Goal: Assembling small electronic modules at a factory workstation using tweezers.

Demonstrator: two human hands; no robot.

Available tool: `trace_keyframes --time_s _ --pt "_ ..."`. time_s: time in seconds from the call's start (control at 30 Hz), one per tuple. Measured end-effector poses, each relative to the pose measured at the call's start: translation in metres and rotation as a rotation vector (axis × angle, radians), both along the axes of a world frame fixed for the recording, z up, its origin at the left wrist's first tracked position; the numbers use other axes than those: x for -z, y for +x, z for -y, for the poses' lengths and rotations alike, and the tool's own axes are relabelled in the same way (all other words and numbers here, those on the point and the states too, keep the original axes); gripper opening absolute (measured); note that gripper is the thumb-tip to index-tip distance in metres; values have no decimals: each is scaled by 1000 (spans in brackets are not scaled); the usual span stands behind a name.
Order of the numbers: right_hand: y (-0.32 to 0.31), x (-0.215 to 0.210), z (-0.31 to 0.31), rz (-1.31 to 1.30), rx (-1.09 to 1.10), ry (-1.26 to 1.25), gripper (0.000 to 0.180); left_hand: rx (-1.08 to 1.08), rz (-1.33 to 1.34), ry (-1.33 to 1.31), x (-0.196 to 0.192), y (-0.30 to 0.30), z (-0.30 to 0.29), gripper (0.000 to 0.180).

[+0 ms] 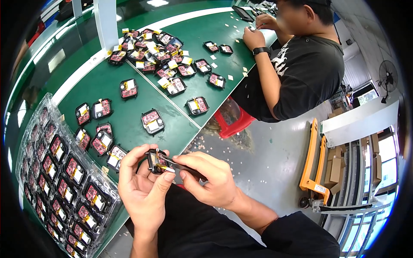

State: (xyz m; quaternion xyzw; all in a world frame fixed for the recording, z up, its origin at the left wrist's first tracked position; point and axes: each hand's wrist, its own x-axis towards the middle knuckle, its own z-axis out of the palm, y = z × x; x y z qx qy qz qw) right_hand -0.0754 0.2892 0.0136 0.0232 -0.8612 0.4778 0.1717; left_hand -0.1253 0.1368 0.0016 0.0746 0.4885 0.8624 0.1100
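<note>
My left hand (pixel 142 191) grips a small black housing (pixel 152 163) by its sides, above the table's near edge. Inside it show a red circuit board and a bit of yellow tape. My right hand (pixel 215 180) pinches dark tweezers (pixel 189 169), their tips at the board within the housing. Fingers cover part of the housing. Close by on the green table lie similar housings, one with a white battery (pixel 115 158) beside my left fingers and another (pixel 152 121) farther off.
A clear plastic tray (pixel 107 180) filled with several housings stands at the left. A heap of housings (pixel 148 47) lies at the back. A co-worker (pixel 301 73) works at the right edge, near a red stool (pixel 234 120). An orange pallet truck (pixel 310 159) stands on the floor.
</note>
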Motion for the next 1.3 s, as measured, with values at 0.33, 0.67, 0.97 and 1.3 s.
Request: trace_keyframes --time_s 0.33,0.67,0.97,1.3 --pt "-4 0 1 -1 -4 -13 32 18 23 41 1 -2 0 62" --pt "-5 3 1 -10 -10 -31 32 -35 -2 -23 -1 0 -5 61" --pt "-6 5 -4 -15 -14 -12 33 -4 4 7 0 -3 -2 63" --pt "5 0 -9 -100 0 6 31 -29 -25 27 1 6 -3 72"
